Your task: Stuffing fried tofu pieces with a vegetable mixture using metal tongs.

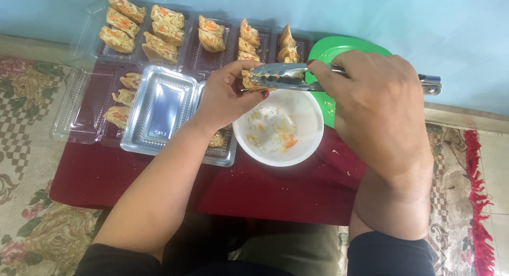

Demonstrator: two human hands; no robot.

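My left hand (225,96) holds a stuffed fried pastry piece (250,81) just above the rim of a white bowl (305,143). My right hand (379,104) grips metal tongs (286,76), whose tips press against the pastry piece. The bowl holds only scraps of pale filling with bits of carrot (275,133).
Several clear plastic containers (159,109) lie open on a dark red low table (265,191); those at the back hold rows of stuffed pastries (161,35). A green plate (331,51) sits behind the bowl. A patterned rug (32,149) surrounds the table.
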